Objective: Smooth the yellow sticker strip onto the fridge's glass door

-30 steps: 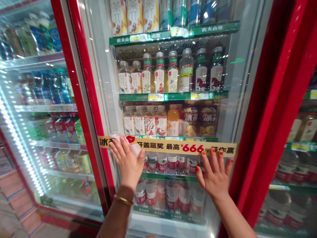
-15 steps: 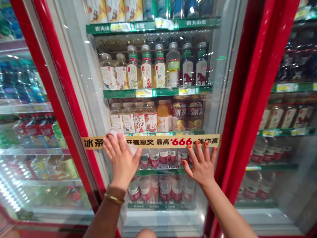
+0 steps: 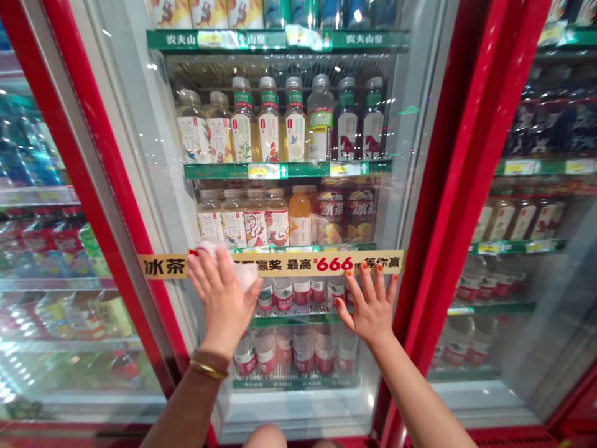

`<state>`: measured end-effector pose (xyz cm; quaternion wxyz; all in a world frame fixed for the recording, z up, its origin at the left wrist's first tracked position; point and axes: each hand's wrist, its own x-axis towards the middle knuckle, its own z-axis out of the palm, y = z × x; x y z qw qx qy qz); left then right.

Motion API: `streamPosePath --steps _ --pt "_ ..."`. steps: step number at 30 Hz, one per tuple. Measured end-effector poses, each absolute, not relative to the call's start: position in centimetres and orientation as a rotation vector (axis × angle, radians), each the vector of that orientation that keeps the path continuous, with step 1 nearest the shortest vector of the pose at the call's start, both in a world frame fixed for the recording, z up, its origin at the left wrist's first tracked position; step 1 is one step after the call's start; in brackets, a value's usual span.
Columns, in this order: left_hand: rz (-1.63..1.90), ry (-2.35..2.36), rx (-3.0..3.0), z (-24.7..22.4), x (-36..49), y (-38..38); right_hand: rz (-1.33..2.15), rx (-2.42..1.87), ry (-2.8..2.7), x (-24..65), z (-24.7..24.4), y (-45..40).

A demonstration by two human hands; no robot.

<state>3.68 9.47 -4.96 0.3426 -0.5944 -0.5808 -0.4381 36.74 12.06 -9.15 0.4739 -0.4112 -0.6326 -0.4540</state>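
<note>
obs.: left hand at 8 o'clock from view centre, laid flat, fingers moderately spread, white cloth between it and the glass door. cloth edge juts out at 1 to 2 o'clock of the palm, over the yellow strip. right hand at 4 to 5 o'clock, fingers wide, nothing held, tips at the strip's lower edge. bottles on shelves behind the glass, 12 o'clock.

judgement: step in hand looks like pressing cloth to strip. any shift of the cloth calls for a flat left palm and even pressure; contact force, cannot tell.
</note>
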Motion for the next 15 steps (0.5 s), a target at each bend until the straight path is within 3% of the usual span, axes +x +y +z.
streamPosePath --steps 3,6,10,13,15 --pt "-0.9 -1.176 -1.801 -12.0 6.1 9.3 -1.103 -0.975 -1.55 36.8 -9.1 12.0" --pt "-0.859 -1.106 -1.778 -17.6 3.3 8.4 -1.102 -0.954 -1.549 36.9 -9.3 12.1" --pt "-1.056 -1.449 -1.435 -14.0 -2.3 8.2 -1.091 -0.974 -1.544 36.9 -9.4 12.3" --pt "-1.173 -1.624 -1.343 -10.6 -0.2 9.2 -1.093 -0.967 -1.53 36.8 -9.3 12.4" --pt "-1.083 -1.551 -1.539 -11.4 3.3 9.5 -1.081 -0.975 -1.53 36.6 -9.9 12.2"
